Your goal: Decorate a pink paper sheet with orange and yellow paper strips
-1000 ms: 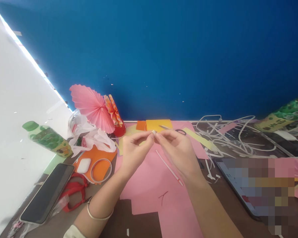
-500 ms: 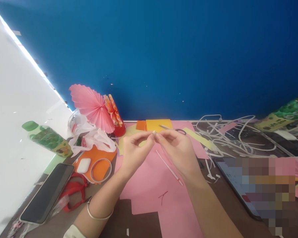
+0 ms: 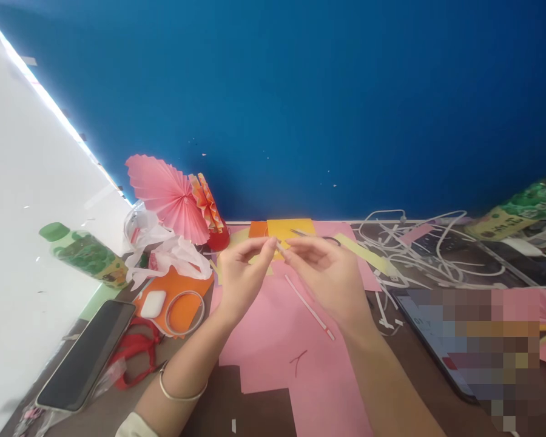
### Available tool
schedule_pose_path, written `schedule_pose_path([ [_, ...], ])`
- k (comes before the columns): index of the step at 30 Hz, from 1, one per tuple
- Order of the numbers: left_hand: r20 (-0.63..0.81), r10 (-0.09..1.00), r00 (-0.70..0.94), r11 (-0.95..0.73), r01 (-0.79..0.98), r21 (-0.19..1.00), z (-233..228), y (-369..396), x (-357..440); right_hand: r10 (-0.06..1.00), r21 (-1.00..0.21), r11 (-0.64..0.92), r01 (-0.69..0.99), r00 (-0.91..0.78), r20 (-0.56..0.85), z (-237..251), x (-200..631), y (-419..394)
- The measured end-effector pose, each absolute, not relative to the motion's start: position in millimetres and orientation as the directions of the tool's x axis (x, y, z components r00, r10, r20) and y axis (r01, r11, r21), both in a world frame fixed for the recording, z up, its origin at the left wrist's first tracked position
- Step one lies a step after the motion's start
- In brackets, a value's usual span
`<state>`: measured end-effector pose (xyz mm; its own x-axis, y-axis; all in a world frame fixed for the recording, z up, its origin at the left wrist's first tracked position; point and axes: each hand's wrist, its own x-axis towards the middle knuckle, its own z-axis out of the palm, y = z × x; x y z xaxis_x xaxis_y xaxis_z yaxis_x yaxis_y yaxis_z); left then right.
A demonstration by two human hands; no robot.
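Fingertips of both hands meet above the middle of the brown wooden table (image 3: 218, 406), near its far edge. The left hand (image 3: 239, 276) and the right hand (image 3: 330, 276) each pinch between thumb and forefinger one end of a very small white strip of paper (image 3: 278, 246), held in the air over the large pink paper sheet (image 3: 273, 340). The other fingers are loosely curled. On the pink sheet, just under the right hand, lies a thin white paper stick (image 3: 308, 306). Toward the left edge lie a black phone (image 3: 86, 355), red scissors (image 3: 134, 358), a white earbud case (image 3: 153, 303) and a green bottle (image 3: 84, 255). A pink pleated paper fan (image 3: 166, 194) stands at the far edge, against the blue wall. White cables (image 3: 418, 249) are tangled at the far right.
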<state>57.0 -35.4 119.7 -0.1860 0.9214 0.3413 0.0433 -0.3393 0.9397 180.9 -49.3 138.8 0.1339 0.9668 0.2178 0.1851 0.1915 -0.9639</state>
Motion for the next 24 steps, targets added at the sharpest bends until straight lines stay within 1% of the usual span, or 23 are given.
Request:
schedule_pose_path([
  [4, 0.348, 0.923, -0.167, -0.343, 0.059, 0.937, 120.0, -35.8, 57.1, 0.971, -0.961, 0.196, 0.193, 0.102, 0.218, 138.7, 182.8, -49.4],
  [7, 0.338, 0.929, -0.150, -0.332, 0.062, 0.941, 121.1, -36.3, 57.1, 0.970, -0.963, 0.193, 0.188, 0.110, 0.216, 137.5, 183.8, -49.0],
  [14, 0.339, 0.927, -0.160, -0.343, 0.003, 0.939, 122.2, -35.7, 56.4, 0.961, -0.957, 0.218, 0.194, 0.129, 0.245, 137.4, 183.7, -47.5],
  [24, 0.325, 0.937, -0.131, -0.332, -0.029, 0.943, 124.7, -37.0, 56.1, 0.977, -0.970, 0.166, 0.175, 0.102, 0.186, 138.0, 185.7, -46.4],
])
